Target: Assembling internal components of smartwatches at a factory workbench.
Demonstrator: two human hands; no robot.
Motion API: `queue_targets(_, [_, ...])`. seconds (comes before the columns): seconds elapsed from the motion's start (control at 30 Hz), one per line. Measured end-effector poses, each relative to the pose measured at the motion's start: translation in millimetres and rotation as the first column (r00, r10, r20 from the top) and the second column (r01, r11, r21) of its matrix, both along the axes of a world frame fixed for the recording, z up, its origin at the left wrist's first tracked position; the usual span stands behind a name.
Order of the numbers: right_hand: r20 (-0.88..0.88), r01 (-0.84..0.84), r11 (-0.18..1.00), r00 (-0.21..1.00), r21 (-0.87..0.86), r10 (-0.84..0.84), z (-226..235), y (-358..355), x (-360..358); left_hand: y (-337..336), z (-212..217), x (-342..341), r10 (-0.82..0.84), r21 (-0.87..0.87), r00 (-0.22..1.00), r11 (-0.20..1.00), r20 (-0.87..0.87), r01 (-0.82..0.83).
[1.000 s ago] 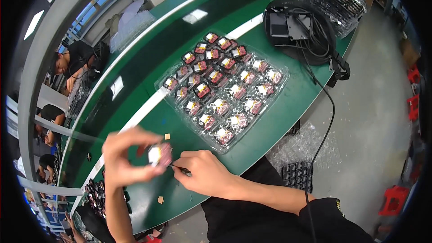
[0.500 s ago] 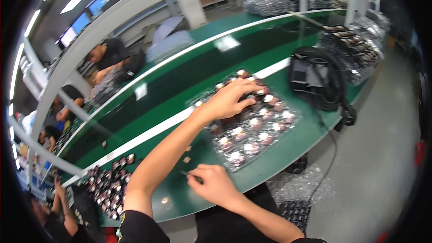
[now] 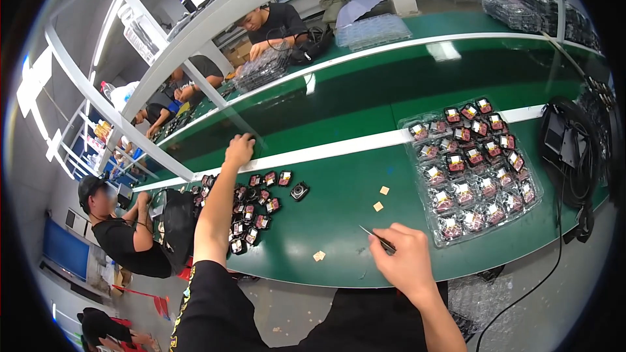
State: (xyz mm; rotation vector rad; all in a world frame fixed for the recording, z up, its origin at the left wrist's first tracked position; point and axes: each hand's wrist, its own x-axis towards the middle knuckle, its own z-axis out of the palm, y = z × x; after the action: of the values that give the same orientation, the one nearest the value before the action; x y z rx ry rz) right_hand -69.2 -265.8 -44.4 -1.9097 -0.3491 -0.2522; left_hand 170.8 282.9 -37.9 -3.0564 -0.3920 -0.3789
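My left hand (image 3: 239, 150) is stretched out far to the left, fingers curled, at the white stripe just beyond a loose pile of small red-and-black parts (image 3: 253, 207); I cannot tell whether it holds one. My right hand (image 3: 405, 257) rests near the front edge of the green belt (image 3: 339, 221), shut on thin metal tweezers (image 3: 376, 238) that point left. A clear blister tray (image 3: 422, 225) on the right holds several of the same parts in rows. One black round-lensed part (image 3: 299, 191) lies alone beside the pile.
Three small tan squares (image 3: 378, 206) lie on the belt between pile and tray. A black device with coiled cables (image 3: 566, 146) sits at the right end. Other people work across the belt (image 3: 270, 26) and at my left (image 3: 117, 238). Stacked clear trays (image 3: 521, 10) stand far right.
My left hand left the blister tray on the right and swung across to the loose pile on the left. The view turned left with it. My right hand kept the tweezers.
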Motion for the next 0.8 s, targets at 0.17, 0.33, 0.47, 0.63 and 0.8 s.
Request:
queue_targets(0.17, [-0.005,0.031,0.999,0.999,0.019,-0.031,6.0,5.0,-0.4,14.7,-1.5,-9.6,-0.296,-0.049,0.936,0.949,0.190,0.311])
queue_targets(0.33, [-0.011,0.134,0.991,0.991,0.023,-0.134,14.4,5.8,-3.8,-130.5,29.1,-47.0,-0.546,-0.346,0.786,0.706,0.289,0.618])
queue_targets(0.47, [-0.026,0.188,0.981,0.982,0.045,-0.187,8.9,4.2,-1.8,-253.3,40.6,-132.1,-0.876,-0.341,0.435,0.351,0.210,0.872])
queue_targets(0.63, [-0.034,0.172,0.985,0.985,0.006,-0.172,12.9,7.0,1.0,-282.2,24.7,-169.0,-0.899,-0.342,0.410,0.341,0.152,0.876])
queue_targets(0.8, [-0.066,0.205,0.978,0.977,0.021,-0.204,10.0,8.5,5.3,-259.7,30.7,-159.4,-0.878,-0.549,0.470,0.347,0.095,0.760])
